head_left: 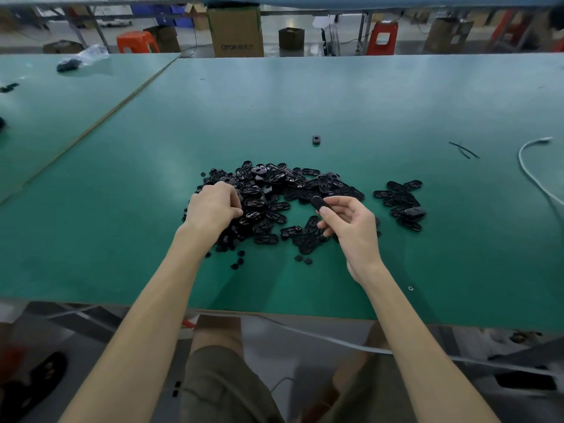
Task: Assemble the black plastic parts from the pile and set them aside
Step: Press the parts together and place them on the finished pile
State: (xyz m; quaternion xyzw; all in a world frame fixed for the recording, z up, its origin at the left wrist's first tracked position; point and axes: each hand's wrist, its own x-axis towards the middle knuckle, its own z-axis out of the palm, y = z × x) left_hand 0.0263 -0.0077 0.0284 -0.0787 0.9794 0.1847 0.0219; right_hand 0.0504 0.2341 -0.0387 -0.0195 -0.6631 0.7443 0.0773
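Green worktable point(335, 99) bearing pile of black parts point(274, 190); left hand point(213, 206) curled into pile, grip undeterminable; right hand point(351, 221) pinching black oval part point(319, 203).

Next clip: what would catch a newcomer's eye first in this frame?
The heap of black plastic parts in the middle of the green table, with both hands at it: the left hand digging into the heap, the right hand holding one black piece at its fingertips. A smaller cluster lies to the right, and a lone part farther back.

Black parts point(274, 190): glossy moulded plastic (catching highlights). Table point(305, 102): smooth green mat, faint sheen. Boxes point(235, 32): matt cardboard.
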